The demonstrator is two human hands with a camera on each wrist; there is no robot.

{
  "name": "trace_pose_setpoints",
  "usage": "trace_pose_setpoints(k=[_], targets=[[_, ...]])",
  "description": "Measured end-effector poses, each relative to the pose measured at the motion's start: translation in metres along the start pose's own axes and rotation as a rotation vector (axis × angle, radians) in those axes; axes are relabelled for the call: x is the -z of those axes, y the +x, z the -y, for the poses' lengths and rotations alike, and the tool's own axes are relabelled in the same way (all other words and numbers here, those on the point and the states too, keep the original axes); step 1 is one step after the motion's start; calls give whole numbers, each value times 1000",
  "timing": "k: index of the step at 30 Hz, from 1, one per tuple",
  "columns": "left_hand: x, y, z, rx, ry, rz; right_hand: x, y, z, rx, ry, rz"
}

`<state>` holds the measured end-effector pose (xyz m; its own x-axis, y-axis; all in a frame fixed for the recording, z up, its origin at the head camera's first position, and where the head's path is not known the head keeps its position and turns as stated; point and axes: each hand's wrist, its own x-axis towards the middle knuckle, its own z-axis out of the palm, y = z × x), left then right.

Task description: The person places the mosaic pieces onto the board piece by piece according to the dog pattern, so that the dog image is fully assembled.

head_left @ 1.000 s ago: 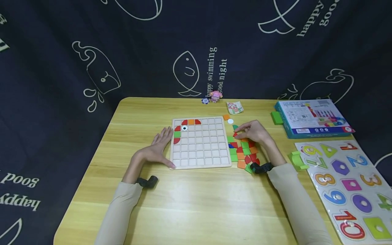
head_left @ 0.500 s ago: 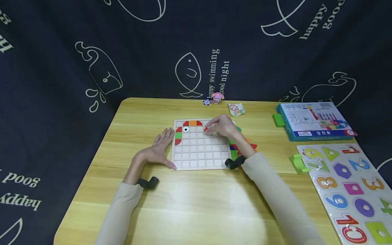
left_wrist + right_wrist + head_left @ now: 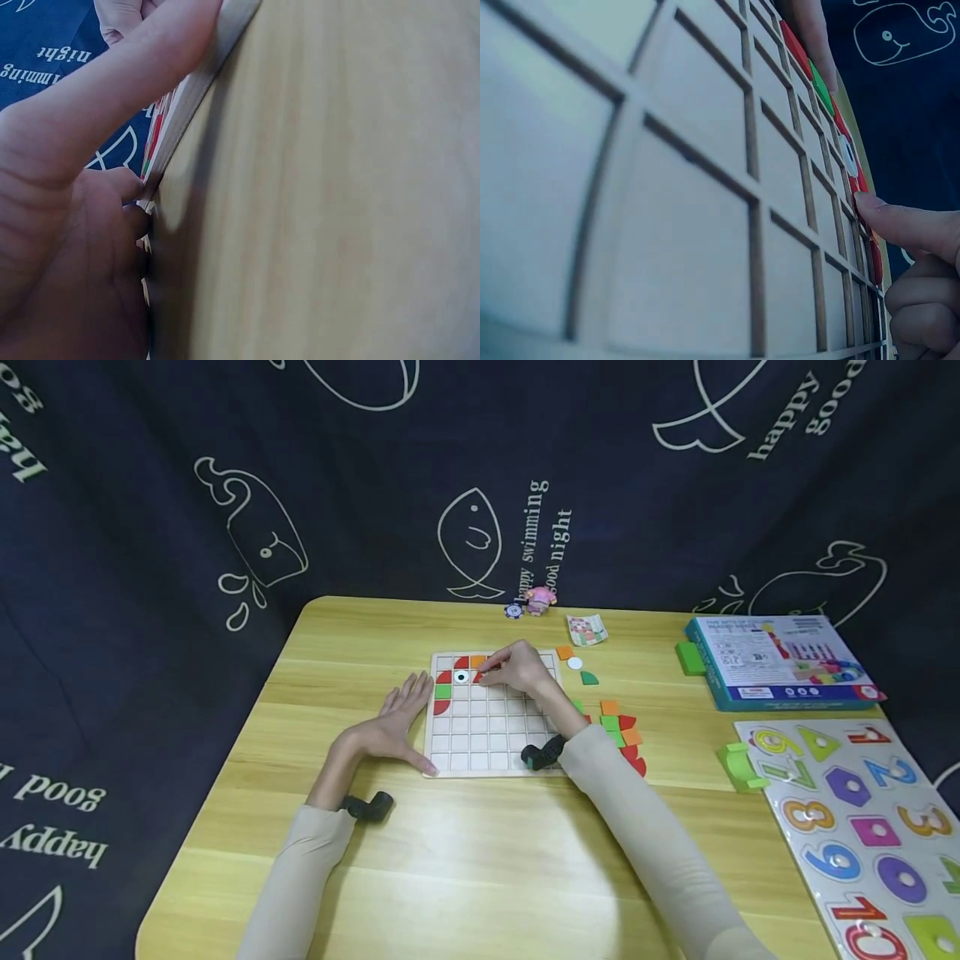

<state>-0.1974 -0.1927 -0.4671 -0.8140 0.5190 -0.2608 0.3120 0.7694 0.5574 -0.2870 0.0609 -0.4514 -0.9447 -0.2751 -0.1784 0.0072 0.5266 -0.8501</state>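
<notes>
A pale wooden grid board lies on the table. Along its upper left sit red quarter-round tiles, a green square tile, an orange square tile and a white eye tile. My left hand rests at the board's left edge, fingers spread, thumb by the lower corner. In the left wrist view that thumb lies along the board's edge. My right hand pinches a small red tile in the cell right of the eye tile; fingers partly cover it.
Loose red, green and orange tiles lie right of the board, partly behind my right forearm. Farther back are a picture card and a pink figurine. A boxed toy and a number puzzle board occupy the right side.
My right hand has moved left from the loose tiles, carrying a red tile over the board to beside the eye tile. My left hand keeps its place.
</notes>
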Motion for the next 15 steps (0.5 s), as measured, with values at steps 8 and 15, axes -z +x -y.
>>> trace_pose_setpoints(k=[8,15], targets=[[0,1,-2,12,8,5,8,-5,-3,16,-70,-18],[-1,1,1,12,16,11,61,-23,-22,-23,-52,-158]])
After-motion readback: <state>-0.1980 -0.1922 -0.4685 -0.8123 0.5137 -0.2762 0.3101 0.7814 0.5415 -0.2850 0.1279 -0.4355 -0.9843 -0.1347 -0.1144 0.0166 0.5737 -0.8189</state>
